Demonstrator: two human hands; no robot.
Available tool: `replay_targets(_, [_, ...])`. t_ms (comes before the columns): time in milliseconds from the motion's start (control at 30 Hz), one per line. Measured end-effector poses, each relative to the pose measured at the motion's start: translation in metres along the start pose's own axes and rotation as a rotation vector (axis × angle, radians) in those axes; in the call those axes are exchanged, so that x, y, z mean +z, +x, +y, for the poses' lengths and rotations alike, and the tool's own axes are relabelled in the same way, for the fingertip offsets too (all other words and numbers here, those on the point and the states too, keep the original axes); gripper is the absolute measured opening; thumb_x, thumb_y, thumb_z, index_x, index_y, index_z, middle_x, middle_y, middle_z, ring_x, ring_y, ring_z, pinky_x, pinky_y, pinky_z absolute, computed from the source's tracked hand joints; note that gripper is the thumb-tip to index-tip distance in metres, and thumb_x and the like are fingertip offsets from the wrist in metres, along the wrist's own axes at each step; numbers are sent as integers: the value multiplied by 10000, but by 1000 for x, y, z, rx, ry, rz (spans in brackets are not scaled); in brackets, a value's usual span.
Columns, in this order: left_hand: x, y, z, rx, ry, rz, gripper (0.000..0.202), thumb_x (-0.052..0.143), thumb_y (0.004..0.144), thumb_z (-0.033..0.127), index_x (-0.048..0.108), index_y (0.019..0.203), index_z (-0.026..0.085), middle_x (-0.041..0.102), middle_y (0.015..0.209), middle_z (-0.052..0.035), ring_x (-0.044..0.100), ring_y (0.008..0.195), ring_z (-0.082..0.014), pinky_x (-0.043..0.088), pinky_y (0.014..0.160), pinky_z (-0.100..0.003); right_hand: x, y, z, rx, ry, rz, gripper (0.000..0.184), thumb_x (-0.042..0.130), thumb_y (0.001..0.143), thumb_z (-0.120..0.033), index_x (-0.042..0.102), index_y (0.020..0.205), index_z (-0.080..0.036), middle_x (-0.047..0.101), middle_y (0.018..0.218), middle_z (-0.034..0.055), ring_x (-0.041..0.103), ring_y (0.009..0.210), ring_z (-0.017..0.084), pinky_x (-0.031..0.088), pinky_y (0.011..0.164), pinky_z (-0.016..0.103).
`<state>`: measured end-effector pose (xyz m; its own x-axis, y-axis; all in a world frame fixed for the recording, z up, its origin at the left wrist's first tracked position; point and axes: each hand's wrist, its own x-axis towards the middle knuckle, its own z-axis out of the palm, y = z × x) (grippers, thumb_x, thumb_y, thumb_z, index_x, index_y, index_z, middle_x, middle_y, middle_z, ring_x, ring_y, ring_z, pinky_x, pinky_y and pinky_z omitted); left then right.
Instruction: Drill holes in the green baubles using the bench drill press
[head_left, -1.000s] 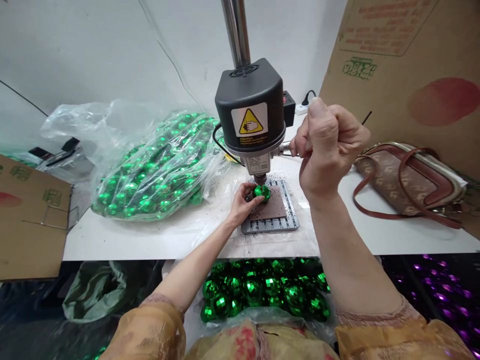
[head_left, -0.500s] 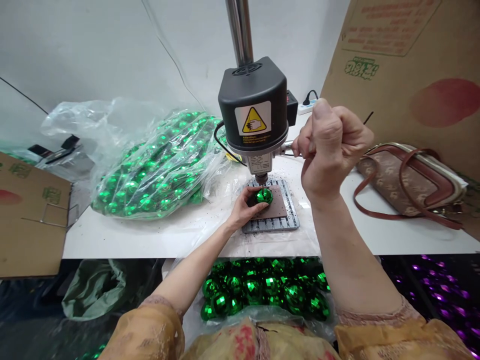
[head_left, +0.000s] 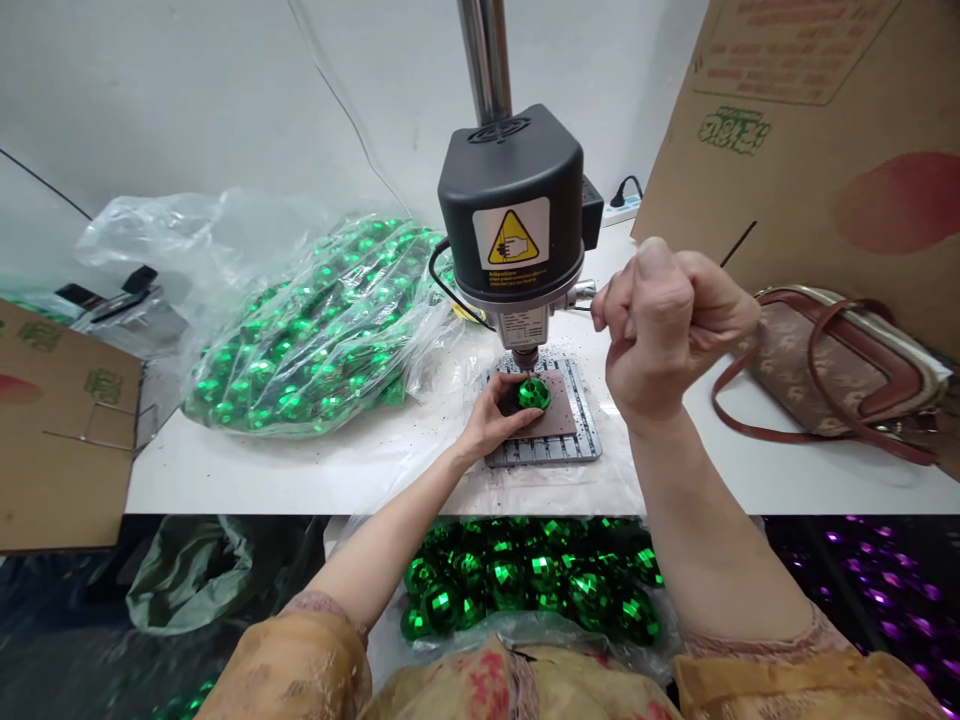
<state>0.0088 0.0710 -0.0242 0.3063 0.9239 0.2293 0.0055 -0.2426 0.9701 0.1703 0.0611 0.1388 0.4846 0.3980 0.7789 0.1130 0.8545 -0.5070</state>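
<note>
My left hand holds a shiny green faceted ball between thumb and fingers. The ball rests on a brown square board over the grey slotted base of a small bench drill press. Right above the ball is the drill's chuck; whether the bit touches the ball I cannot tell. To the right of the motor housing, my right hand is closed in a fist around the press's feed lever. Most of the grip is hidden by the fingers.
A clear plastic bag of green balls lies left on the white table. More green balls sit below the table edge at my lap. A brown handbag and a large carton stand right. Dark shavings are scattered around the base.
My right fist sits a little lower beside the press, and more of a dark rod shows behind it. My left hand still holds the ball under the chuck.
</note>
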Motion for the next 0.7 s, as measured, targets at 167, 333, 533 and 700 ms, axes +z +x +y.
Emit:
replay_targets(167, [0,0,0,1,-32,-6,591,886,723,440,585,1157,174,676,1295,-135,650,1202,-266,482,1079,-442,-1,-4,3,-90,203,21,537,586,937,-269,204,568,-188,208,490,-55,253,405,36,239,427,257])
replay_targets(333, [1,-1,1,2,-26,0,592,886,720,449,586,1152,178,678,1291,-132,651,1200,-267,477,1085,-448,-3,-8,7,-115,228,20,521,579,925,-212,202,567,-180,232,474,-60,244,412,29,238,416,251])
replay_targets(533, [1,-1,1,8,-30,-9,579,878,734,441,581,1157,180,671,1299,-134,649,1198,-262,470,1091,-451,-4,-14,12,-144,188,67,542,590,895,-199,184,538,-172,205,466,-61,239,399,29,236,404,248])
replay_targets(700, [2,-2,0,3,-29,7,589,883,723,456,586,1152,181,676,1292,-133,649,1203,-268,471,1097,-456,-9,-20,15,-151,143,60,571,597,884,-246,155,528,-180,184,468,-55,237,386,40,246,404,269])
